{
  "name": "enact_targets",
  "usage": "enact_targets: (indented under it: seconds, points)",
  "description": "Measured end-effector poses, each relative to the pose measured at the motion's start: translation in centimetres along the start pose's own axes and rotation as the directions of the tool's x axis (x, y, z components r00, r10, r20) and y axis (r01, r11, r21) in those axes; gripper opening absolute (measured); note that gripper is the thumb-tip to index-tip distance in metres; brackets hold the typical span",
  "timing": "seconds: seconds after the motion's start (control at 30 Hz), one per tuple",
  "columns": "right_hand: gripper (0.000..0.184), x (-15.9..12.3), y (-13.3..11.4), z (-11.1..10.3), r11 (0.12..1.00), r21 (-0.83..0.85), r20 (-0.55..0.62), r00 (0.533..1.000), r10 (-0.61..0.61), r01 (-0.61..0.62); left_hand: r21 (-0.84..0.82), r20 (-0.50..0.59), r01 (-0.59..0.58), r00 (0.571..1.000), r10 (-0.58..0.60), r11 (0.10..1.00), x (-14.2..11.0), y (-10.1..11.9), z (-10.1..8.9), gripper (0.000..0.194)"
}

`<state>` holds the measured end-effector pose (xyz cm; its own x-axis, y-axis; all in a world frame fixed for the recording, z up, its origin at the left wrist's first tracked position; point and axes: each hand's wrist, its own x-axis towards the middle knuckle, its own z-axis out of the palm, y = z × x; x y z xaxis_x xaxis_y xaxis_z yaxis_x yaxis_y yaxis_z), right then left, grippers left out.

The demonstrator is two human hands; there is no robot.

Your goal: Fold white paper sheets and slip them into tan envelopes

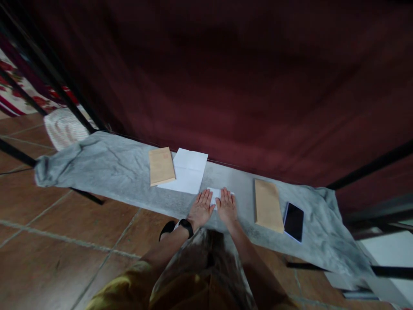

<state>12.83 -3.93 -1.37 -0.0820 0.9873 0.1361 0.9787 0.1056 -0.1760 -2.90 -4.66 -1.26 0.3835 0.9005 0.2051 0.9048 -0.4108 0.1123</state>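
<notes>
A small white piece of paper (214, 196), which looks folded, lies on the grey cloth near its front edge. Both palms press down on it. My left hand (200, 209) rests flat on its left part, fingers stretched forward; a dark watch is on that wrist. On its right part lies my right hand (226, 206), also flat with the fingers straight. Much of the paper is hidden under the hands. Just beyond my left hand is a larger white sheet (190, 170) with a crease across it. A brown envelope (161, 165) overlaps that sheet's left side.
To the right lie a thicker brown envelope (268, 204) and a phone (294, 221) with a dark screen. A grey cloth (112, 159) covers the narrow bench. Behind it hangs a dark red curtain (226, 107). Black metal bars (371, 165) stand at both ends, above a tiled floor (48, 258).
</notes>
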Motion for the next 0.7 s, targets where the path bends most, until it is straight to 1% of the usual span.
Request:
enact_targets:
  seconds: [0.2, 0.37, 0.5, 0.6, 0.7]
  points:
    - [0.059, -0.8, 2.1, -0.2, 0.996, -0.013, -0.065, 0.994, 0.082, -0.083, 0.010, 0.003, 0.005, 1.000, -0.005, 1.000, 0.1, -0.1, -0.1, 0.063]
    - [0.058, -1.9, 3.8, -0.5, 0.993, -0.021, -0.051, 0.992, 0.116, -0.117, -0.005, -0.012, 0.002, 1.000, -0.002, 1.000, 0.0, -0.2, -0.3, 0.064]
    - [0.057, -2.6, 4.3, -0.7, 0.991, -0.034, -0.041, 0.991, 0.131, -0.132, -0.033, -0.023, 0.003, 1.000, -0.004, 0.999, 0.1, -0.2, -0.4, 0.063]
    - [0.057, -2.7, 4.3, -0.9, 0.990, -0.039, -0.047, 0.989, 0.137, -0.139, -0.043, -0.053, 0.016, 0.998, -0.018, 0.999, 0.6, 0.6, -0.4, 0.063]
    - [0.057, -2.8, 4.2, -1.1, 0.989, -0.039, -0.045, 0.989, 0.139, -0.140, -0.064, -0.065, -0.028, 0.998, 0.024, 0.998, 1.6, 2.7, -0.3, 0.063]
